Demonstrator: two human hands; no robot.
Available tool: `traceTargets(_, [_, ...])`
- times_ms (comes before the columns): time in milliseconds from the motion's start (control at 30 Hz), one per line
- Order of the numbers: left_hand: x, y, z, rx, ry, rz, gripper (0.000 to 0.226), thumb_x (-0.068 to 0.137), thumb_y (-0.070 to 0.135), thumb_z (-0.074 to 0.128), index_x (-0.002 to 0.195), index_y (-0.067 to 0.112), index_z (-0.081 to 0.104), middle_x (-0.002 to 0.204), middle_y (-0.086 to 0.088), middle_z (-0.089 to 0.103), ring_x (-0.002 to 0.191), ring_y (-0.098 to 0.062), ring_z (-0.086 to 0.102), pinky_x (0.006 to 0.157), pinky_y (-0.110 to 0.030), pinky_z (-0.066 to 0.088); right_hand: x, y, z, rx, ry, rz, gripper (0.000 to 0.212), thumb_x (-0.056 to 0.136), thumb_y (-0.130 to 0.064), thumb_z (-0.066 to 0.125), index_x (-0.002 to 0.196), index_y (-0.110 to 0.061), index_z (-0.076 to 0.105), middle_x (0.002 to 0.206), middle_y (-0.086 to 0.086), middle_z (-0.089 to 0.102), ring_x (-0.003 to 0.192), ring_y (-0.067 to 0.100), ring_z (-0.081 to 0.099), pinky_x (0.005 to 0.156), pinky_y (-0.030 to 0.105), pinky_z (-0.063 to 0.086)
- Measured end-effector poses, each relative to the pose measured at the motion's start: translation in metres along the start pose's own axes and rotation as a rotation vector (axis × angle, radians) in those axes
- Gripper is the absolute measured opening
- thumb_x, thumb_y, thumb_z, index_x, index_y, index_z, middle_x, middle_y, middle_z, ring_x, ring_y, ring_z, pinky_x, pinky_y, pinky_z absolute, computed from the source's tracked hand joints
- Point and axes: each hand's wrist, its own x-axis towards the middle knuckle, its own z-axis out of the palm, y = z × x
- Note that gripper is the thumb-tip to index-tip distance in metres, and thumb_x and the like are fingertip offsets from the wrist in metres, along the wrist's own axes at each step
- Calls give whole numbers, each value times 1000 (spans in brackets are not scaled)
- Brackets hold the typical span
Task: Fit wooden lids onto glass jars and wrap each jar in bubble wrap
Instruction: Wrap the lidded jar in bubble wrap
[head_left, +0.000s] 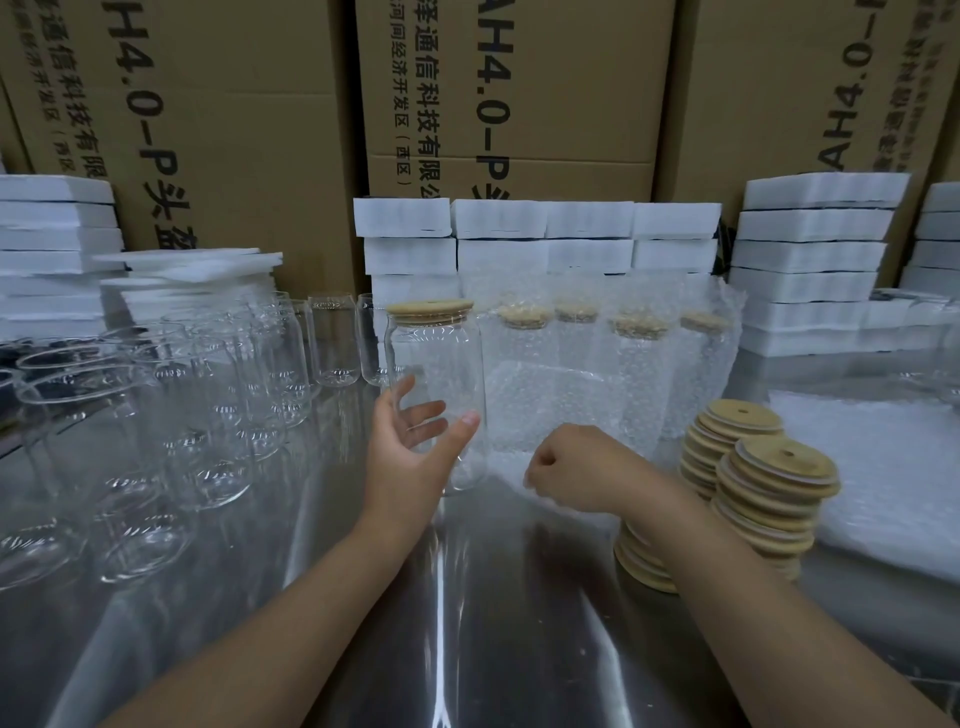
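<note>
The left hand (410, 452) is half open round the jar (441, 364). Its thumb lies on the near glass and its spread fingers show through the glass from behind. The jar stands upright on the steel table (467, 623), at 12 o'clock from the hand, capped by a round wooden lid (430, 310).

The right hand (576, 467) is curled into a fist, knuckles up, over the near edge of a bubble wrap (545, 405) sheet. Its fingertips are hidden, so whether it pinches the sheet cannot be told.

At its 3 o'clock stand lid stacks (774, 483), flat discs with small holes, one partly behind the forearm. At 12 to 1 o'clock wrapped jars (639, 364) blur under dimpled film. Clear empty jars (208, 415) crowd 9 o'clock, cut off at the edge. Behind them are white foam blocks (810, 260) and printed cartons (519, 104).
</note>
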Motion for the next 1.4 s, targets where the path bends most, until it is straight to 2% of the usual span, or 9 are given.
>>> traceTargets(200, [-5, 7, 4, -6, -16, 13, 70, 52, 60, 72, 115, 48, 43, 111, 6, 64, 94, 1, 66, 81, -28, 53, 6, 0, 7, 378, -61, 98, 22, 86, -10, 55, 74, -1, 71, 63, 4, 68, 47, 12, 62, 50, 19, 53])
traceTargets(367, [-9, 11, 5, -13, -17, 40, 71, 53, 57, 73, 117, 46, 44, 112, 5, 64, 99, -4, 65, 90, -33, 53, 9, 3, 21, 324, 76, 43, 8, 76, -11, 66, 68, -11, 64, 61, 0, 66, 55, 13, 61, 57, 24, 51])
traceTargets(500, [-9, 12, 9, -71, -70, 7, 73, 53, 54, 73, 119, 42, 45, 109, 1, 66, 97, -6, 67, 84, -34, 55, 13, 3, 33, 301, 213, -56, 28, 79, -11, 69, 70, -23, 46, 74, 5, 67, 64, 22, 63, 65, 31, 51])
traceTargets(667, [-11, 7, 14, -204, -194, -193, 73, 50, 56, 73, 118, 38, 53, 98, 4, 73, 94, -12, 71, 68, -32, 58, 12, 5, 35, 225, 191, -148, 34, 87, -2, 59, 68, -30, 59, 69, 7, 65, 54, 21, 63, 43, 22, 46])
traceTargets(800, [-8, 4, 13, -199, -175, -261, 74, 45, 61, 73, 114, 42, 53, 101, 3, 73, 92, -10, 71, 82, -41, 54, 16, 5, 32, 186, 175, -111, 21, 89, -9, 59, 97, -21, 73, 103, 1, 69, 85, 13, 62, 66, 12, 43])
traceTargets(1000, [-2, -2, 7, -80, -146, -252, 76, 44, 62, 77, 113, 48, 49, 94, 14, 73, 99, -7, 68, 97, -52, 51, 11, 3, 20, 163, 131, -156, 47, 82, -6, 64, 126, -22, 61, 126, -6, 53, 97, 10, 56, 72, 12, 40])
traceTargets(1133, [-4, -3, 6, -31, -190, -251, 80, 45, 63, 79, 115, 57, 43, 118, 5, 63, 106, -6, 64, 95, -49, 53, 6, 3, 12, 151, 15, -152, 62, 79, -6, 67, 137, -17, 50, 126, -3, 50, 63, -2, 56, 45, 5, 39])
traceTargets(1300, [-5, -3, 5, 46, -262, -245, 101, 47, 66, 76, 136, 50, 30, 126, 9, 55, 120, -10, 56, 101, -46, 48, 2, -1, 16, 321, -79, -62, 71, 76, -2, 69, 141, -8, 42, 89, -6, 60, 48, 1, 61, 46, 13, 46])
traceTargets(1400, [-6, -2, 6, 78, -307, -253, 100, 58, 60, 77, 143, 47, 26, 132, 9, 52, 126, -13, 51, 105, -48, 44, 3, -2, 12, 378, 31, -52, 70, 77, 0, 64, 143, -10, 42, 124, 3, 60, 61, 5, 63, 64, 17, 53])
